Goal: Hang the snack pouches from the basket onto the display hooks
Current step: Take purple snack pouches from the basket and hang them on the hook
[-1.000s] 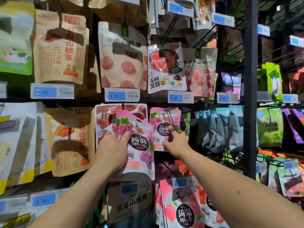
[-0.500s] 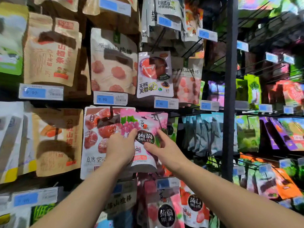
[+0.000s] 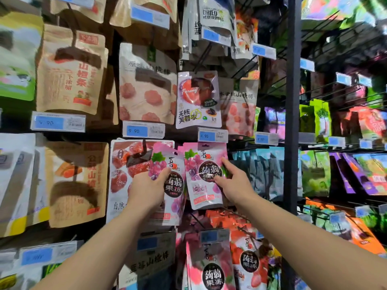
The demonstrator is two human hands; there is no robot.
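so the left hand [image 3: 148, 189] has its fingers wrapped round a pink grape pouch [image 3: 175, 186], tilted and touching the second pink pouch [image 3: 201, 191] at its 3 o'clock, which hangs right under a price tag [image 3: 212, 136] with the right hand [image 3: 234, 185] pinching its right edge

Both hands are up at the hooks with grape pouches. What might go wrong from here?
1. The left hand holds the left pouch tilted over the red fruit pouch; it may snag there or join the wrong row.
2. The hook for the right pouch is hidden behind the price tag; if the right hand releases it unseated, it probably falls.
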